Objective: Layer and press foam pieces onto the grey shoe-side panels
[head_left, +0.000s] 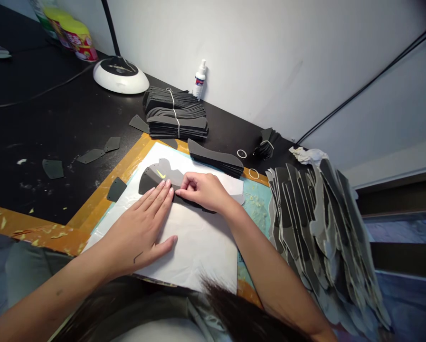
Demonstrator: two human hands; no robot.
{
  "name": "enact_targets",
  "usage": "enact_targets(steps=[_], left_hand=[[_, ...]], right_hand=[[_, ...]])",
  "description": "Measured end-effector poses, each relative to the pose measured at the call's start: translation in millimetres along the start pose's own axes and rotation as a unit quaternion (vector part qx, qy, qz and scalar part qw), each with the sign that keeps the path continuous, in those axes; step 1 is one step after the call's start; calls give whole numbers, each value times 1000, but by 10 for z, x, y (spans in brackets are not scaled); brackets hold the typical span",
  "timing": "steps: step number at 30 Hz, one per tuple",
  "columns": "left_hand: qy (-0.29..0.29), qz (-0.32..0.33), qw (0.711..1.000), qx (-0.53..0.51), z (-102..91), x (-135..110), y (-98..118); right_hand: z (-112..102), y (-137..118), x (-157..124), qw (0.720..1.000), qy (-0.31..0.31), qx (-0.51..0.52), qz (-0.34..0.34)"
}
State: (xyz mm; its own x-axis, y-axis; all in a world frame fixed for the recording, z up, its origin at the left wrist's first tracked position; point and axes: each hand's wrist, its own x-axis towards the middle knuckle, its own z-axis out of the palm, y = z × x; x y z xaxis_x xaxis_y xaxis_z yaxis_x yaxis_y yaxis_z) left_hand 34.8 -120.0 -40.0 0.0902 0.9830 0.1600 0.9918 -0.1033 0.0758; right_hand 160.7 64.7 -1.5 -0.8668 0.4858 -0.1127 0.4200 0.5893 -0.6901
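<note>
On a white sheet of paper (pixel 194 242) lies a grey shoe upper piece (pixel 166 167) with a small yellow swoosh. A darker grey panel (pixel 149 182) with small holes at its end lies along the near edge of the upper. My left hand (pixel 150 213) is spread flat, its fingertips resting on the darker panel. Beside those fingertips, my right hand (pixel 202 190) is closed, thumb and forefinger pinched at the panel's edge. Part of the panel and upper is hidden under my right hand and wrist.
Behind the paper sit a stack of dark panels (pixel 216 159) and banded bundles (pixel 177 118). A white bottle (pixel 199 80) and lamp base (pixel 120 76) stand near the wall. Many layered upper pieces (pixel 305 223) hang at the right. Loose panels (pixel 52 168) lie at left.
</note>
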Motion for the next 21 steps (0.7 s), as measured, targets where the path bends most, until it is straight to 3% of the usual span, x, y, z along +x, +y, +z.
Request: enact_targets(steps=[15, 21], left_hand=[[3, 11, 1000, 2, 13, -4, -4], [-20, -34, 999, -1, 16, 51, 82]], right_hand=[[9, -21, 10, 999, -9, -38, -13], [-28, 6, -15, 998, -3, -53, -27]])
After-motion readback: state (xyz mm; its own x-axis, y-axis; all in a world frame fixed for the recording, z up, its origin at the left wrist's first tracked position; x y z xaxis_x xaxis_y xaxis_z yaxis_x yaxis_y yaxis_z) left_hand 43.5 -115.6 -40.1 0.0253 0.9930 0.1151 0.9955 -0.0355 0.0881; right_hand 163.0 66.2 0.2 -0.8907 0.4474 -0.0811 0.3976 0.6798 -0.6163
